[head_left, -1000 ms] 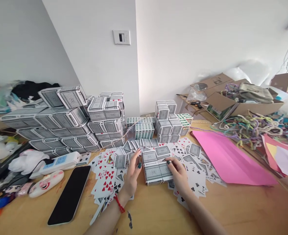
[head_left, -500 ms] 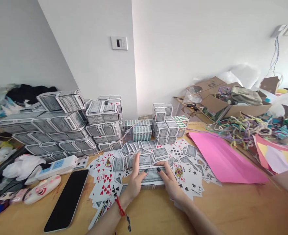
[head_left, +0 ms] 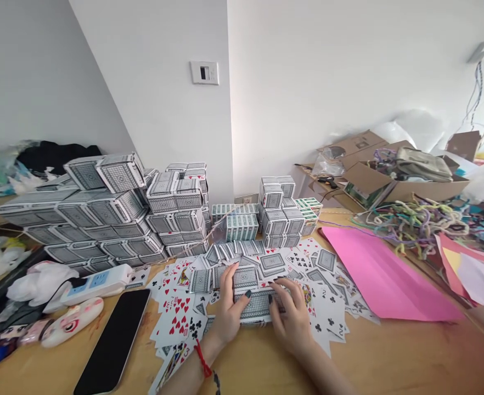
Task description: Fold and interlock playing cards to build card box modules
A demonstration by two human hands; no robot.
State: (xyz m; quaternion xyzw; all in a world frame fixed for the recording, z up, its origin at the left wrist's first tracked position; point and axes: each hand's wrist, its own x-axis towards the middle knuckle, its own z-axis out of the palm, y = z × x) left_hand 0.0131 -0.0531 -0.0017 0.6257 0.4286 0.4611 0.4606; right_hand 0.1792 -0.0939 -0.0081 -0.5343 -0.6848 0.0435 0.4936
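A block made of playing cards, patterned backs outward, lies in front of me between both hands. My left hand is closed on its left end, thumb on the top face and fingers stretched along the far side. Over the right end bends my right hand, its thumb on the near part and its fingers curled onto the top. Just behind is another card block. Loose playing cards are spread around, some face up, some face down.
Stacked card blocks rise at the back left, with a smaller stack behind centre. A phone and a power strip lie left. Pink paper, tangled pipe cleaners and an open cardboard box are right.
My right hand has shifted on the block, its fingers now bent over the top instead of wrapped around the end. The left hand keeps its hold. The view has moved slightly.
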